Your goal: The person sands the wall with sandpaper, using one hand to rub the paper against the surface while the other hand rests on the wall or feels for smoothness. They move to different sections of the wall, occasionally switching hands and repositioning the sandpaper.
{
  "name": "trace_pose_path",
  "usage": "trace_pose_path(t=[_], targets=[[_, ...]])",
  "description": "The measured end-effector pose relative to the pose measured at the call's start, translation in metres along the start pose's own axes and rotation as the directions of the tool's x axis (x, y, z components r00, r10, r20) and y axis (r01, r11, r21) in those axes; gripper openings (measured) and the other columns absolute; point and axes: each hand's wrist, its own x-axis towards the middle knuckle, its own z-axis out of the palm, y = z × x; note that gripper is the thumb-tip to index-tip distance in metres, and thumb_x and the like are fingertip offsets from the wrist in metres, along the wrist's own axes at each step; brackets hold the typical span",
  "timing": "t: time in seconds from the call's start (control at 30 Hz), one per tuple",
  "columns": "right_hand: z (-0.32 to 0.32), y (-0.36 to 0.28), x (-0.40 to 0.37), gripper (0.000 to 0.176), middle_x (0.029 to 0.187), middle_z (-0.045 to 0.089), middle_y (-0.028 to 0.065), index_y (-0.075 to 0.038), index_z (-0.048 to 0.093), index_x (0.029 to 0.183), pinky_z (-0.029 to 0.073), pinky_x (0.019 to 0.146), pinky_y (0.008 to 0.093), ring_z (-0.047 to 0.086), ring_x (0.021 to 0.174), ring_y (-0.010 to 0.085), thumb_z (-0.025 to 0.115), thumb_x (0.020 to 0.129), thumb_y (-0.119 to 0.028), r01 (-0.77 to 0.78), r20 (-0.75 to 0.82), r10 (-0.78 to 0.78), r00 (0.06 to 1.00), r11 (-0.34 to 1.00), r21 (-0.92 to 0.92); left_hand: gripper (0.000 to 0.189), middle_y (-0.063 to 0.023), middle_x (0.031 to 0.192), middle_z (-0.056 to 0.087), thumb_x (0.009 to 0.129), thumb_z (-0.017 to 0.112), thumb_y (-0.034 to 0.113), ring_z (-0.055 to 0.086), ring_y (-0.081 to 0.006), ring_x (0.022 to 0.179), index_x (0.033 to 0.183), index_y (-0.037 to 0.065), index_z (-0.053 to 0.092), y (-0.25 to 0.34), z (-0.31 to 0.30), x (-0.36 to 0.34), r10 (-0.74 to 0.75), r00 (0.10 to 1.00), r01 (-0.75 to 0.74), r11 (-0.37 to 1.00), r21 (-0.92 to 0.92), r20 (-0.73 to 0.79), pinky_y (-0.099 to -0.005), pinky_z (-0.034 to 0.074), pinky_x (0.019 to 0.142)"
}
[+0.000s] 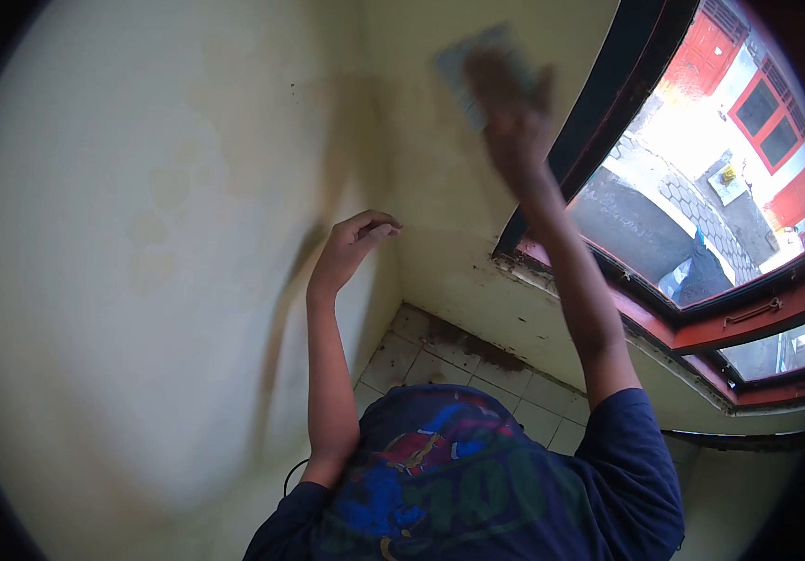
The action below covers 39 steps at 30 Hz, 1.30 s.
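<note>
Wall (141, 234): pale yellow plaster that fills most of the view. It carries patchy discoloured stains (155, 234) and meets a second wall face at an inside corner.
Window frame (748, 323): red and dark timber on the right side, with a metal latch (753, 309) on the lower rail. Paved ground and red-trimmed buildings show through the glass.
Tiled floor (533, 402): light square tiles, with a dark band of grime (477, 348) along the foot of the wall.
Shirt (477, 477): dark blue with a coloured print, low in the view. Both bare arms rise from it toward the wall.
Right hand (515, 122): raised high beside the window frame and blurred. The palm and fingers are spread flat over the back of the pad, pinning it to the wall.
Left hand (351, 248): lower down, close to the inside corner and well apart from the right hand. The fingers are curled in narrow toward the thumb, with the fingertips at the wall surface. Nothing shows in the grip — whether it pinches anything cannot be told.
Pale rectangular pad (463, 61): grey-blue and flat against the wall just beside the window frame. It is partly covered by the right hand and too blurred to say whether it is a sheet or a sponge.
Pad handling (judgement): it is probably thin, light and somewhat flexible, and not fragile. It would be apt to buckle or slip if pinched by one edge.
Pad hold point (judgement): take it across the back with an open palm, with the fingers reaching its far edge — this gives even pressure.
</note>
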Motion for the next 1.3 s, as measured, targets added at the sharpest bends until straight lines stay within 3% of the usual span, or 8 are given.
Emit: trace_pose_path(t=[0.17,0.43,0.67,0.8,0.93,1.07,1.2,1.3], targets=[[0.018,-0.023,-0.052,0.051,0.145,0.058,-0.0010,-0.021,0.064,0.132,0.025,0.119,0.0610,0.049,0.138,0.0121,0.056,0.085,-0.002,0.133,0.246,-0.173,0.954,0.976,0.174,0.020,-0.0062,0.103,0.073,0.100,0.062,0.017,0.067,-0.0150,0.101,0.108,0.000,0.070,0.002,0.000,-0.008,-0.003,1.000,0.003,1.000,-0.023,-0.019,-0.0291,0.050,0.095],[-0.037,0.011,0.064,0.057,0.142,0.061,-0.0015,-0.024,0.063,0.135,0.017,0.119,0.0643,0.053,0.136,0.0144,0.055,0.085,0.001,-0.054,-0.210,0.045,0.977,0.998,-0.037,0.021,-0.0079,0.107,0.073,0.100,0.060,0.017,0.068,-0.0170,0.105,0.109,0.000,0.070,-0.003,0.005,-0.001,-0.015,1.000,0.015,1.000,-0.022,-0.015,-0.0324,0.048,0.100],[0.024,-0.027,-0.061,0.050,0.142,0.060,0.0000,-0.018,0.063,0.133,0.024,0.119,0.0621,0.051,0.137,0.0137,0.053,0.086,-0.003,0.185,0.301,-0.244,0.922,0.960,0.212,0.020,-0.0060,0.100,0.071,0.099,0.061,0.015,0.066,-0.0144,0.100,0.108,0.000,0.070,0.005,0.014,-0.001,0.011,1.000,-0.010,0.999,-0.030,0.012,-0.0292,0.050,0.092],[-0.020,0.003,0.038,0.049,0.143,0.060,-0.0014,-0.018,0.064,0.131,0.025,0.120,0.0573,0.050,0.137,0.0120,0.055,0.086,-0.003,0.122,0.060,-0.119,0.991,0.992,-0.045,0.021,-0.0071,0.101,0.072,0.099,0.062,0.017,0.066,-0.0144,0.102,0.107,0.000,0.070,-0.001,0.016,0.005,-0.015,0.999,0.015,1.000,-0.014,0.049,-0.0293,0.050,0.093],[-0.034,0.014,0.079,0.034,0.127,0.070,0.0045,-0.013,0.074,0.112,0.026,0.119,0.0619,0.063,0.124,0.0231,0.062,0.081,-0.007,0.085,-0.159,-0.084,0.984,0.996,0.002,0.021,-0.0059,0.090,0.070,0.097,0.064,0.019,0.066,-0.0124,0.080,0.102,0.000,0.070,-0.008,0.042,0.014,-0.060,0.998,0.060,0.998,-0.033,-0.015,-0.0253,0.052,0.071],[-0.002,0.005,0.016,0.051,0.143,0.060,0.0000,-0.019,0.064,0.130,0.026,0.120,0.0582,0.050,0.138,0.0136,0.055,0.084,-0.001,0.169,0.067,-0.172,0.983,0.985,0.047,0.021,-0.0039,0.072,0.061,0.094,0.068,0.021,0.054,-0.0123,0.052,0.097,0.000,0.069,-0.026,0.058,0.022,-0.321,0.916,0.332,0.943,0.005,-0.240,-0.0243,0.046,0.049],[-0.014,-0.037,-0.073,0.057,0.135,0.065,0.0067,-0.017,0.066,0.129,0.034,0.116,0.0547,0.059,0.128,0.0241,0.057,0.077,0.005,-0.084,0.248,-0.014,0.969,0.922,0.378,0.022,-0.0015,0.065,0.053,0.088,0.075,0.019,0.053,-0.0150,0.054,0.099,0.002,0.068,-0.058,0.061,0.031,-0.311,0.918,0.266,0.943,-0.201,-0.246,-0.0281,0.049,0.057],[-0.038,-0.079,-0.142,0.045,0.120,0.069,0.0153,-0.010,0.068,0.123,0.048,0.103,0.0474,0.067,0.111,0.0339,0.060,0.082,0.006,-0.659,0.605,0.296,0.739,0.506,0.556,0.027,-0.0028,0.068,0.061,0.081,0.080,0.012,0.061,-0.0172,0.066,0.105,0.003,0.069,-0.048,0.085,0.031,0.002,0.836,-0.116,0.978,-0.172,-0.549,-0.0321,0.051,0.071]])
